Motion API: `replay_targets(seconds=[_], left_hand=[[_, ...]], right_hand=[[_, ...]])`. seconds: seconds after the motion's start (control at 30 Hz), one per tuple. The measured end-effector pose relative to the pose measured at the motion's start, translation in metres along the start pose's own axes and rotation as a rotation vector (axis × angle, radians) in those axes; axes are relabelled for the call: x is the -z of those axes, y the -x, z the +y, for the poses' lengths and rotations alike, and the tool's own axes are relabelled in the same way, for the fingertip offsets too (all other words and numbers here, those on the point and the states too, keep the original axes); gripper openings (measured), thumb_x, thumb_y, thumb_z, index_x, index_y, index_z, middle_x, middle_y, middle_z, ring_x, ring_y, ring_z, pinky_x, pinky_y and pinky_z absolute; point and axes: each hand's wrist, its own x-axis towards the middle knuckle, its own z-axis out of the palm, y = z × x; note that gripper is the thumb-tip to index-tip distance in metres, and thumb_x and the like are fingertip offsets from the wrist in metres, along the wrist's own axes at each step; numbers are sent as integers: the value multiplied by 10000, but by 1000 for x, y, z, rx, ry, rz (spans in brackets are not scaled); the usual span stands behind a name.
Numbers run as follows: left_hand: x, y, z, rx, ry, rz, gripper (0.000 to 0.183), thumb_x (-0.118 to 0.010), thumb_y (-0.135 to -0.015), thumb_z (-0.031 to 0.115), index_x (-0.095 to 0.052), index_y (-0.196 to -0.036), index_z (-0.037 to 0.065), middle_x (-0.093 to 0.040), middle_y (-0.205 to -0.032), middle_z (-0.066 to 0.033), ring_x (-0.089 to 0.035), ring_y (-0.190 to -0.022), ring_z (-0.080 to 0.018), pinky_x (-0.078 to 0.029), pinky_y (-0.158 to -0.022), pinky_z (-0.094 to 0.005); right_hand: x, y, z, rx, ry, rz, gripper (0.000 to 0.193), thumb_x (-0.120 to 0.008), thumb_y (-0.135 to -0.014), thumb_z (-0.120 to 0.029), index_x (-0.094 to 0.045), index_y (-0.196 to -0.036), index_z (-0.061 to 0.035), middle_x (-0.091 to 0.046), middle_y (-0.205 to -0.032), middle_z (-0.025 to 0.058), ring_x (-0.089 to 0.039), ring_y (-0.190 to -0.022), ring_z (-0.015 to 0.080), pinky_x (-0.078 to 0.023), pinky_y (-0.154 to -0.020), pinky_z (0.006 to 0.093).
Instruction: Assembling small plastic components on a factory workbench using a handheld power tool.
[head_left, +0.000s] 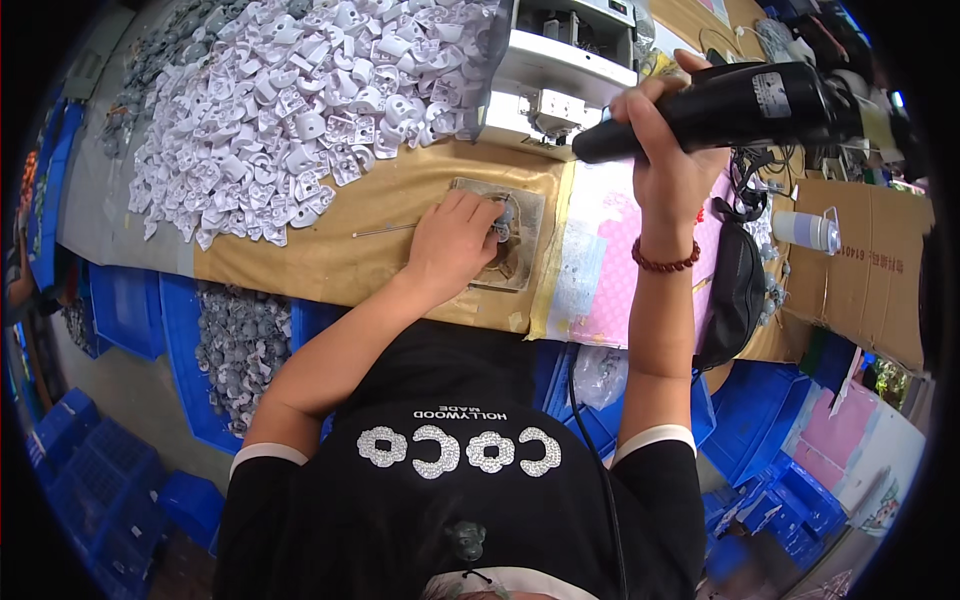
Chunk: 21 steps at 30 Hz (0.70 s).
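Note:
My right hand (655, 140) is raised at the right, fingers wrapped round a black handheld power tool (735, 105) with a tapered nose pointing left and a pale label. A red bead bracelet (665, 258) circles that wrist. My left hand (458, 240) lies over a square metal fixture plate (522, 262) with a dark recess. Its fingertips close on a small grey part (504, 214), partly hidden by them. Left of this hand a thin metal rod (383, 231) lies on the brown table cover.
A heap of white plastic parts (290, 110) covers the table's far left. Behind the plate stands a white machine (560, 85). A white bottle (805, 231), a cardboard box (870, 265) and a black pouch (735, 290) are at the right. Blue bins (200, 370) stand below the table edge.

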Motion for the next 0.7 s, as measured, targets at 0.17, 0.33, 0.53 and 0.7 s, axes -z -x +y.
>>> replay_targets(seconds=[0.17,0.33,0.53,0.7], left_hand=[[-2,0,0,3,-10,-1,344,-737,-763,101,-639,-1089,49,-613,-996,-112,-582,-981,-322,-493,-832,-432],[-1,0,-2,3,-15,-6,354,-741,-757,113,-641,-1091,53,-611,-990,-111,-582,-977,-322,-495,-827,-435],[-3,0,-3,5,-19,1,376,-739,-739,109,-626,-1095,62,-593,-972,-105,-575,-980,-321,-491,-816,-441],[-2,-1,-2,15,-22,3,351,-735,-732,106,-604,-1054,64,-576,-958,-99,-568,-971,-317,-485,-797,-443]], right_hand=[[-17,-21,21,116,-42,-10,530,-699,-808,124,-458,-1274,53,-670,-869,105,-683,-750,193,-576,-789,347],[-49,3,26,-290,41,129,483,-678,-812,45,-497,-1259,69,-640,-784,58,-631,-649,148,-529,-644,287],[-31,37,4,-247,-19,-60,542,-739,-799,61,-514,-1291,55,-661,-824,29,-646,-739,115,-544,-717,269],[-36,69,6,-201,36,-142,616,-631,-820,152,-408,-1385,48,-640,-816,124,-654,-731,199,-552,-727,338]])
